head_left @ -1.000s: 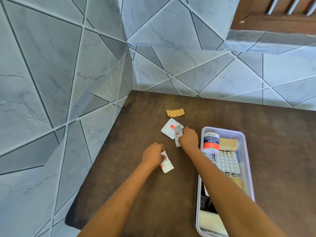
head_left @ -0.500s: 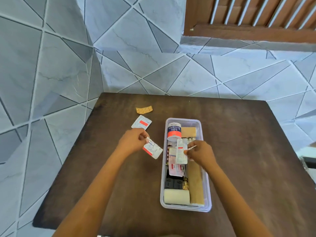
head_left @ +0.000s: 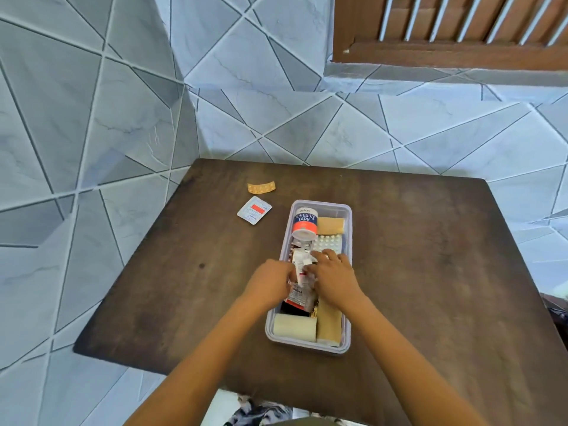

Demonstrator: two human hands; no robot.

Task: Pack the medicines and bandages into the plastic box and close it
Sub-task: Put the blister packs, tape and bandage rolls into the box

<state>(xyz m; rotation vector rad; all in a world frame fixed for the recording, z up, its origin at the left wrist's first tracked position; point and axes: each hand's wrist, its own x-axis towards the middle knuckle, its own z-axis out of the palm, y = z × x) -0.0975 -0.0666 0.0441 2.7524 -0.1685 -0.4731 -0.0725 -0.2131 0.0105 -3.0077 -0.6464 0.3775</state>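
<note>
The clear plastic box (head_left: 349, 232) stands open on the dark table, holding an adhesive tape roll (head_left: 305, 222), a tan bandage (head_left: 330, 226), a white blister pack (head_left: 329, 242), a white roll (head_left: 295, 329) and a long tan bandage (head_left: 329, 325). My left hand (head_left: 270, 282) is at the box's left wall, pinching a white sachet with red print (head_left: 298, 265) over the middle. My right hand (head_left: 333, 273) lies on the contents with its fingers spread, its thumb against the same packets. A white sachet with a red label (head_left: 254, 210) and an orange pill strip (head_left: 261, 187) lie on the table left of the box.
The dark wooden table (head_left: 430, 272) stands in a corner of grey tiled walls. A wooden window frame (head_left: 445, 53) is up at the back right. No lid is in view. Patterned cloth (head_left: 255, 413) shows below the near table edge.
My left hand carried its sachet from the table left of the box into the box. My right hand lowered onto the contents. The view moved closer over the box.
</note>
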